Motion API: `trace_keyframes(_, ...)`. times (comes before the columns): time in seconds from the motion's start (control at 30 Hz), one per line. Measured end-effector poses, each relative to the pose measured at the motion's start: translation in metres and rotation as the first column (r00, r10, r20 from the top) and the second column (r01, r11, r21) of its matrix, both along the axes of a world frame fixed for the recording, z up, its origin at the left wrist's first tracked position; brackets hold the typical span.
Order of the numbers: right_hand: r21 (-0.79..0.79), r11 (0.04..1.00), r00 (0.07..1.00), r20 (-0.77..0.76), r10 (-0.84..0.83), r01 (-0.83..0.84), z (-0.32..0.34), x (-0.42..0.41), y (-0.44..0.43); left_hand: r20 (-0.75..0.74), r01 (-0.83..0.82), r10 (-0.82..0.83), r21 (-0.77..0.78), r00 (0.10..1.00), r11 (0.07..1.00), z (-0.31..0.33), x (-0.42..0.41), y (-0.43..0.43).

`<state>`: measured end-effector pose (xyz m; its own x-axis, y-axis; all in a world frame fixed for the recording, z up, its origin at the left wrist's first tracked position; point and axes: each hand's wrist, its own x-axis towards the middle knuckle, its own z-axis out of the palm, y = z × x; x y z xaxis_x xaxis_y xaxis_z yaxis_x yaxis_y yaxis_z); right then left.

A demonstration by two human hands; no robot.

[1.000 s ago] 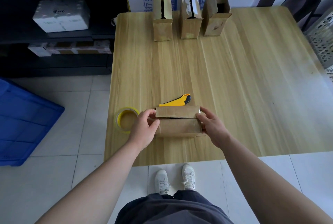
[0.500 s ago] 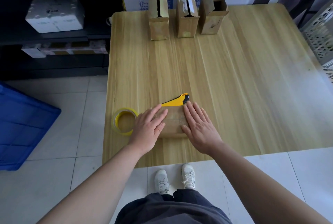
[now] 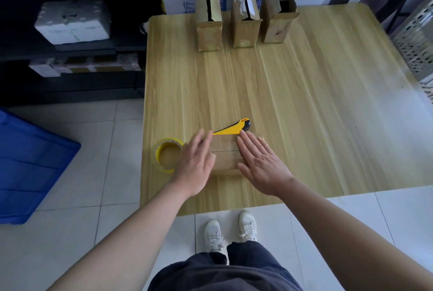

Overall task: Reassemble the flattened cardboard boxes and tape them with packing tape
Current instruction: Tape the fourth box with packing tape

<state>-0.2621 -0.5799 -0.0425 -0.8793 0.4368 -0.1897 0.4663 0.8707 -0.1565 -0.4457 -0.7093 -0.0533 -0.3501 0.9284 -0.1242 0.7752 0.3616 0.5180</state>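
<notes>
At the lower centre of the head view, on the near part of a pale wooden table [image 3: 304, 115], both of my hands lie palm down on a low brown cardboard box [image 3: 226, 157]. My left hand [image 3: 195, 162], slightly blurred, covers the box's left end with its fingers straight. My right hand [image 3: 260, 162] covers the right end, fingers straight and a little spread. Neither hand curls round anything. Between them shows the box's top face, crossed by a seam from left to right.

Just beyond the box, touching its far edge or very nearly so, lies a yellow utility knife with a black tip [image 3: 234, 128], angled up to the right. Just left of my left hand sits a roll of clear packing tape on a yellow core [image 3: 167, 156], lying flat near the table's left edge.

At the upper centre of the frame, three upright brown cardboard boxes [image 3: 244, 26] stand in a row along the table's far edge, their top flaps open. In the lower left a blue plastic crate [image 3: 30, 166] rests on the tiled floor. In the upper left a white foam box [image 3: 72, 23] sits on dark shelving. At the bottom centre are my white sneakers [image 3: 230, 232].
</notes>
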Motion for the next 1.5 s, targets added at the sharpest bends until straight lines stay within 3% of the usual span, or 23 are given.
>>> trace_keyframes(0.07,0.002,1.000,1.000,0.005,0.001,-0.001,-0.001,0.000,0.001,0.086,-0.248,0.250,-0.041,0.964,0.968,-0.003,-0.014,-0.011)
trace_keyframes(0.1,-0.001,1.000,1.000,0.012,0.002,-0.002,-0.001,0.000,0.001,0.027,-0.277,0.284,-0.147,0.959,0.950,-0.006,-0.022,-0.019)
trace_keyframes(0.2,-0.006,1.000,1.000,0.016,-0.003,0.003,-0.001,-0.001,0.001,-0.159,-0.239,0.192,-0.370,0.968,0.898,-0.017,-0.044,-0.043)
trace_keyframes(0.3,0.001,1.000,1.000,0.020,-0.005,0.005,-0.003,-0.002,0.001,-0.234,-0.219,0.147,-0.322,0.961,0.921,-0.023,-0.053,-0.052)
trace_keyframes(0.37,-0.007,1.000,1.000,0.014,-0.012,0.012,-0.004,-0.001,0.002,-0.092,-0.275,0.261,-0.203,0.961,0.940,-0.016,-0.053,-0.053)
trace_keyframes(0.47,-0.013,1.000,1.000,0.008,-0.015,0.015,-0.006,-0.001,0.002,0.361,-0.432,0.415,-0.037,0.835,0.901,0.008,-0.045,-0.051)
trace_keyframes(0.6,-0.028,0.999,1.000,0.008,-0.018,0.018,-0.007,-0.001,0.003,0.803,-0.491,0.176,0.160,0.569,0.856,0.048,-0.017,-0.043)
trace_keyframes(0.7,-0.032,0.999,1.000,0.012,-0.010,0.011,-0.007,-0.001,0.004,0.918,-0.542,0.081,0.156,0.388,0.826,0.065,0.001,-0.028)
trace_keyframes(0.9,-0.064,0.998,1.000,-0.017,0.006,-0.008,-0.007,0.000,0.007,0.976,-0.589,0.116,0.014,0.183,0.808,0.063,0.026,0.003)
trace_keyframes(1.03,-0.116,0.993,0.999,-0.042,0.000,-0.005,-0.008,0.000,0.009,0.954,-0.538,0.153,0.010,0.258,0.843,0.054,0.035,0.011)
trace_keyframes(1.13,-0.270,0.962,0.995,-0.082,-0.049,0.026,0.002,-0.004,0.011,0.956,-0.538,0.142,0.020,0.258,0.843,0.050,0.038,0.012)
trace_keyframes(1.2,-0.528,0.842,0.944,-0.209,-0.256,0.112,0.016,-0.007,0.012,0.956,-0.545,0.134,0.031,0.260,0.838,0.048,0.037,0.013)
trace_keyframes(1.3,-0.897,0.435,0.780,-0.219,-0.586,0.075,0.043,-0.016,0.010,0.935,-0.513,0.143,0.048,0.326,0.857,0.046,0.037,0.014)
trace_keyframes(1.33,-0.927,0.371,0.764,-0.204,-0.612,0.050,0.050,-0.019,0.009,0.926,-0.500,0.153,0.043,0.345,0.865,0.046,0.038,0.014)
trace_keyframes(1.5,-0.927,0.371,0.739,-0.206,-0.641,0.063,0.064,-0.029,0.010,0.898,-0.560,0.249,-0.003,0.364,0.829,0.041,0.039,0.010)
